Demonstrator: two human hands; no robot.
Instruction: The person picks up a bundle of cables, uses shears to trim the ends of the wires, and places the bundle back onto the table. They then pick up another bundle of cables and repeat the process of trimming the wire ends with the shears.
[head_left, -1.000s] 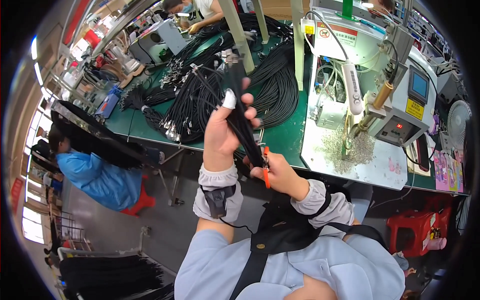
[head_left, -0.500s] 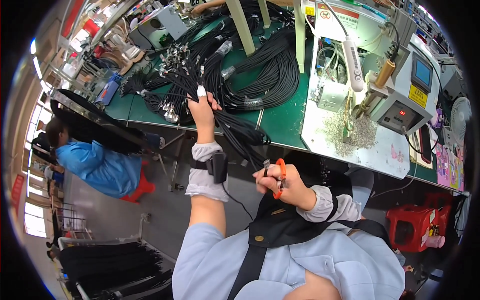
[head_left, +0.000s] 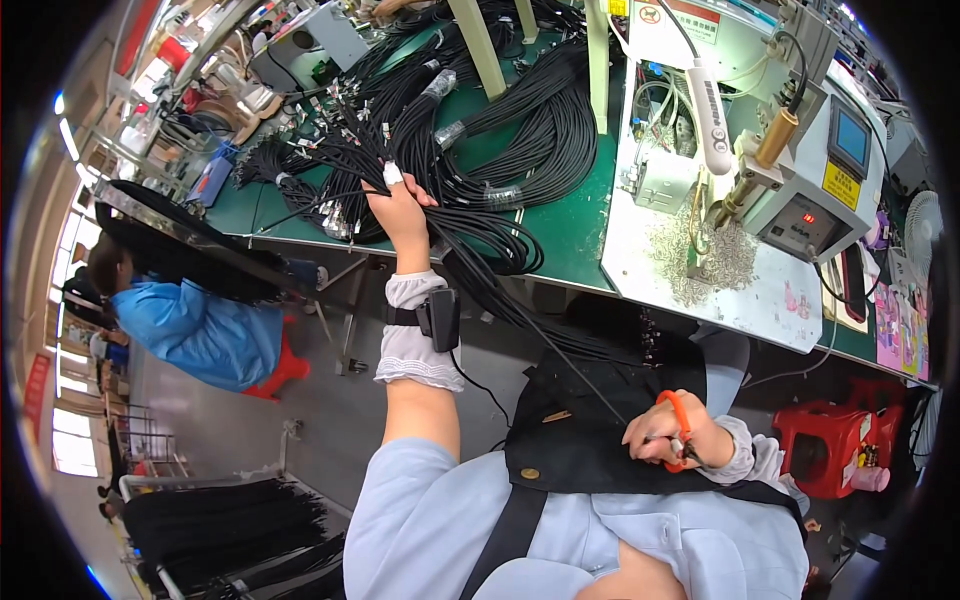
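My left hand (head_left: 398, 212) is closed around a bundle of black cables (head_left: 490, 240) at the edge of the green workbench. A white wrap (head_left: 392, 173) shows just above its fingers, and small connectors fan out beyond it. In front of my apron, my right hand (head_left: 662, 437) is closed on the end of a single black cable (head_left: 585, 375), drawn taut from the bundle. An orange-handled hand tool (head_left: 679, 412) is also held in that hand; its metal part is mostly covered by the fingers. The rest of the bundle droops over the bench edge toward my lap.
Large coils of black cable (head_left: 560, 150) lie on the green bench (head_left: 575, 250) between pale posts. At right stands a machine with a small screen (head_left: 850, 138), metal scraps (head_left: 715, 265) on its white plate. A co-worker in blue (head_left: 205, 325) sits at left; a red stool (head_left: 820, 455) is at right.
My right hand has moved down and to the right, pulling one cable out straight from the bundle. My left hand keeps its grip, shifted only slightly.
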